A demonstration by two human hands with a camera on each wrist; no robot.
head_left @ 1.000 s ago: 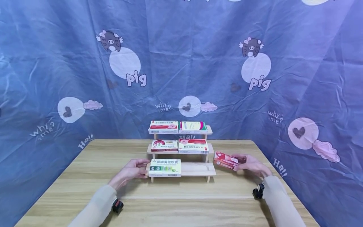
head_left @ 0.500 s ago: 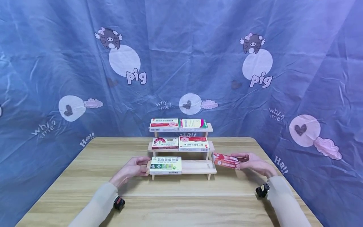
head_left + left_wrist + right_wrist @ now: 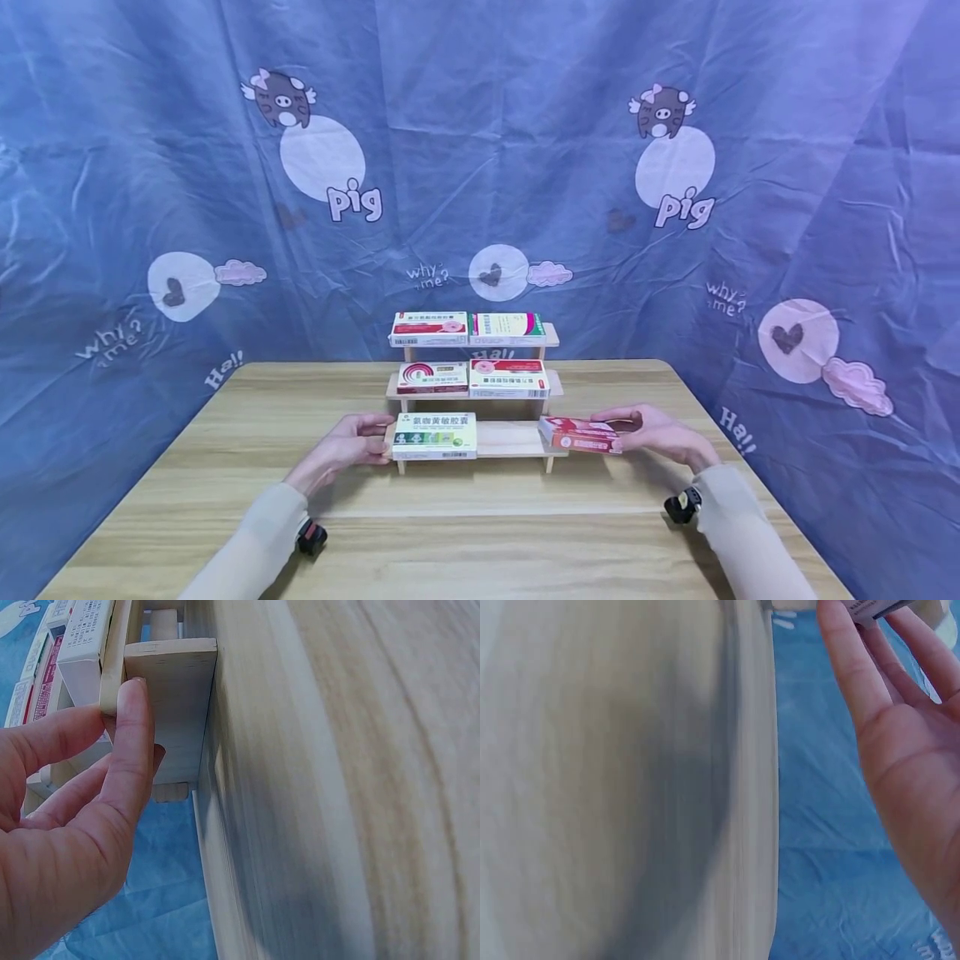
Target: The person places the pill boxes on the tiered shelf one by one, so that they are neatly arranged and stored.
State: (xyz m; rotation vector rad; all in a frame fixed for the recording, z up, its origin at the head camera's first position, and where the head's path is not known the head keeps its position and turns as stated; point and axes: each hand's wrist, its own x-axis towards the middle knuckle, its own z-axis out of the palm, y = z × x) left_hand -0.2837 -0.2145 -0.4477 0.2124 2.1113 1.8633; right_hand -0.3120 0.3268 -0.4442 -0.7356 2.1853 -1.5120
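A three-tier wooden display stand [image 3: 513, 439] holds medicine boxes. My left hand [image 3: 348, 448] pinches the left end of its lowest board between thumb and finger, as the left wrist view shows close up. Right beside those fingers, a white-and-green medicine box [image 3: 435, 436] lies on the left half of that board. My right hand [image 3: 656, 433] grips the right end of a red medicine box [image 3: 581, 434], whose left end overlaps the right end of the lowest board. In the right wrist view only a corner of this box [image 3: 870, 607] shows at the fingertips.
On the middle tier lie a maroon-and-white box [image 3: 432, 377] and a red-and-white box [image 3: 508, 378]. The top tier bears another red-and-white box [image 3: 429, 328] and a green-and-white box [image 3: 507, 327]. A blue printed curtain [image 3: 495, 167] hangs behind the wooden table [image 3: 480, 542].
My right hand has brought the red box leftward, from beside the stand to over the right end of the lowest board. The left hand keeps its pinch on the board.
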